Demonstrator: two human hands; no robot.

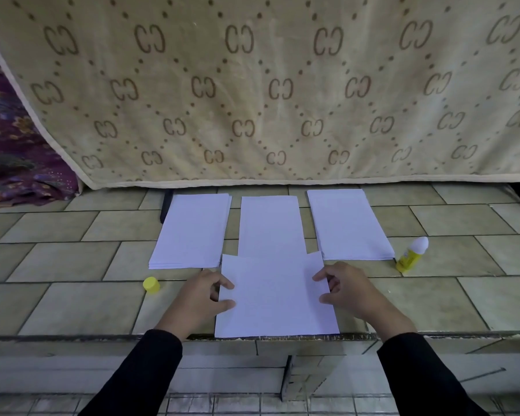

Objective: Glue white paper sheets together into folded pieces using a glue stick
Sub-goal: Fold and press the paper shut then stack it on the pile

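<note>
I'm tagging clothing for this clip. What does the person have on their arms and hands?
The left sleeve and the right sleeve are long, plain black and unmarked, ending at the wrists. The left hand and the right hand are bare: no gloves, and no ring, watch or bracelet shows.

Tiled counter: 3 paper stacks, front sheet, yellow cap L, glue stick R.

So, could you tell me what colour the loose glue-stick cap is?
The cap is yellow, head view.
</note>
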